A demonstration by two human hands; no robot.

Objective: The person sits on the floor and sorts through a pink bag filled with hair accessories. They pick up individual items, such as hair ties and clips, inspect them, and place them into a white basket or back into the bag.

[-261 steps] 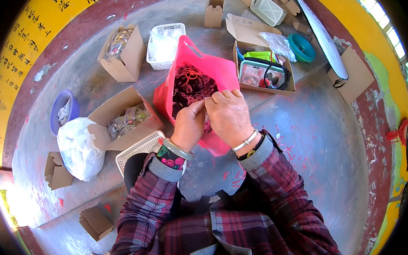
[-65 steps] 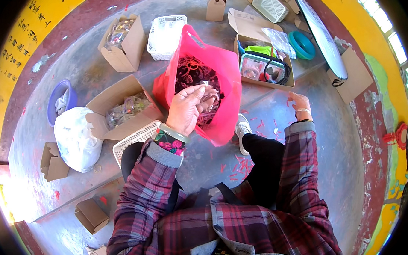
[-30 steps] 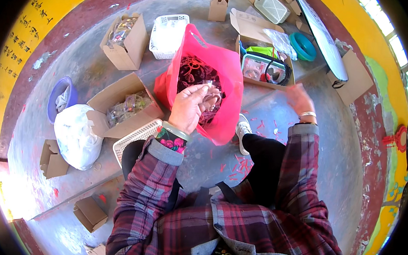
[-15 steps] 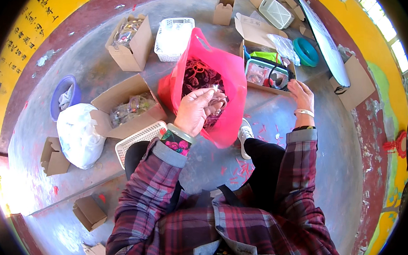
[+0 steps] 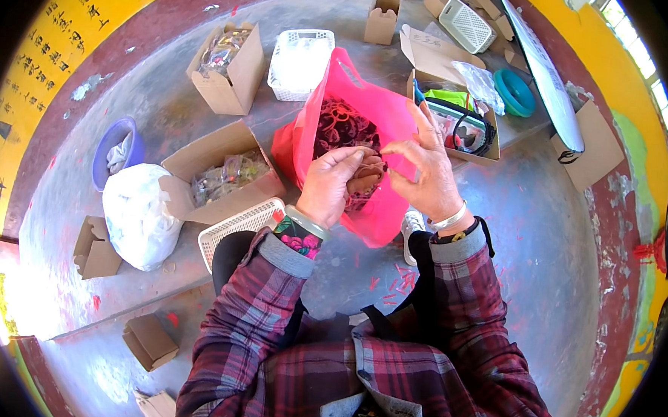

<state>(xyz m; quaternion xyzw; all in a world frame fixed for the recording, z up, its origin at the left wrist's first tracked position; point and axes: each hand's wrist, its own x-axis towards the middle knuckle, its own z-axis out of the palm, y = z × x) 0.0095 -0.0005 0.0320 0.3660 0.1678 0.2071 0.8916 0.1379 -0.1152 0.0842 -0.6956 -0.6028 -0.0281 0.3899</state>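
Note:
My left hand is closed over the mouth of a bright pink plastic bag, its thumb and fingers pinching a thin loop that is mostly hidden. Close beside it, my right hand has its thumb and index finger bent together in a pinch, the other fingers raised. Whatever lies between those fingertips is too small to make out. Inside the bag is a heap of dark red, looped pieces.
An open carton of wrapped items and a white plastic bag lie left. A beige basket touches my leg. Beyond stand a white basket and another carton. At right is a box with a clear container; red scraps dot the floor.
My right hand has moved left from the box at the right to meet my left hand over the pink bag. The left hand still pinches the loop; the whole view has shifted slightly.

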